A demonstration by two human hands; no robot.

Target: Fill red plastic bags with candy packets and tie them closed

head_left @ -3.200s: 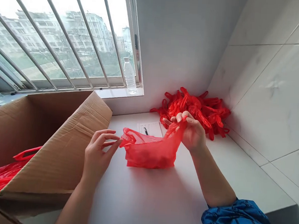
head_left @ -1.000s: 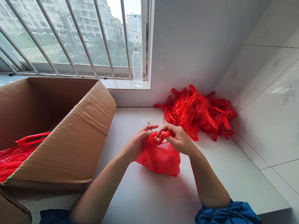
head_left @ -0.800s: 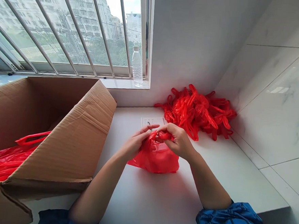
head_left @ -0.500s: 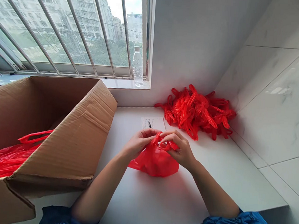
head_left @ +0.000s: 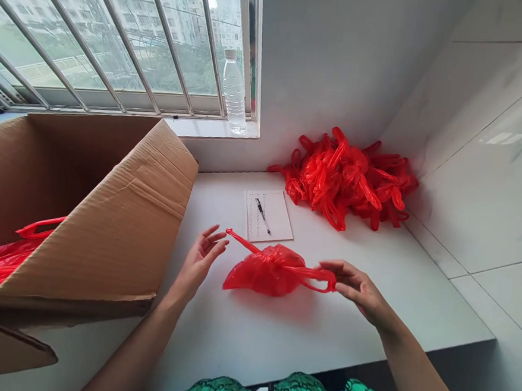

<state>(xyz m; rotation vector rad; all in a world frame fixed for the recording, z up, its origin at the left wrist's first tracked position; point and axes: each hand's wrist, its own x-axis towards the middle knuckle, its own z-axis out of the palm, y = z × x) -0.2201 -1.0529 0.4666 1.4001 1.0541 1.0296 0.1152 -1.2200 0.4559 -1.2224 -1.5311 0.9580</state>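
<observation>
Hands point(head_left: 362, 286) now apart, red plastic bag point(head_left: 264, 273) with handles point(head_left: 311, 274) spread sideways

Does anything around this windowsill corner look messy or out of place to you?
The red plastic bags in the corner of the white counter stand out: they lie in a tangled heap, handles sticking out every way, not folded or stacked.

The white desk point(head_left: 250, 344) carries a red plastic bag point(head_left: 262, 273) between the left fingers point(head_left: 210, 245) and right fingers point(head_left: 345, 273). A heap of red plastic bags point(head_left: 347, 177) lies beyond the right fingers, a sheet of paper point(head_left: 281, 226) with a pen point(head_left: 262, 214) beyond the left, and a cardboard box point(head_left: 107, 220) stands left of them.
</observation>
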